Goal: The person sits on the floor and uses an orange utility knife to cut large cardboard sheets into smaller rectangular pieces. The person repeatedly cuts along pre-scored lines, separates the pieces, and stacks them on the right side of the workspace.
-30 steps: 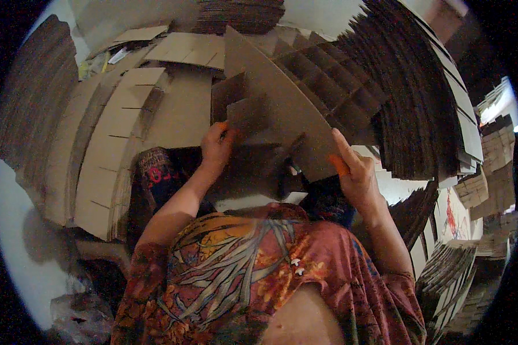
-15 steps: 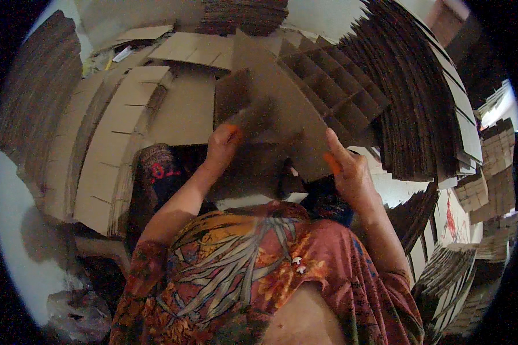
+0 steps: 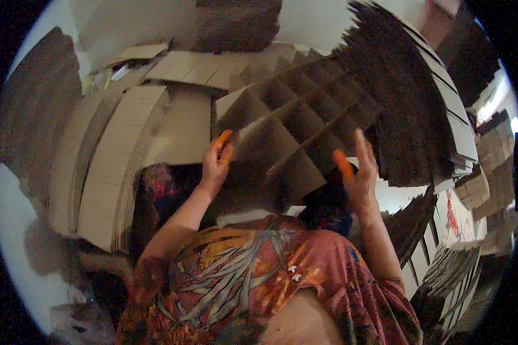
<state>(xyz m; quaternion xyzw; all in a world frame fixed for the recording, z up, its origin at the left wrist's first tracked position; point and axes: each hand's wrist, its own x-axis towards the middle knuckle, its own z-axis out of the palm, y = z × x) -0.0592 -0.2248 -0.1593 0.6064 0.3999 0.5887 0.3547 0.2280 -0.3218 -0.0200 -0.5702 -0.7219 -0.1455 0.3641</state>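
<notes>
A brown cardboard divider (image 3: 288, 123) lies tilted between the fingers of both hands and stretches ahead of them, its crossed strips opened into rows of diamond-shaped cells, dark inside and paler along the edges. The left hand (image 3: 216, 164) has orange-covered fingertips, thumb and forefinger slightly apart beside the divider's near left edge; contact there is too blurred to tell. The right hand (image 3: 360, 175) spreads its orange-covered thumb away from its raised fingers, near the right side; I cannot tell whether they touch it. Left of the left fingers stand slotted cardboard strips (image 3: 115, 167); ahead of them lies a pale slotted piece (image 3: 190, 66). Beyond the right fingers, a tall dark cardboard stack (image 3: 408, 98) crowds the divider's far right end.
</notes>
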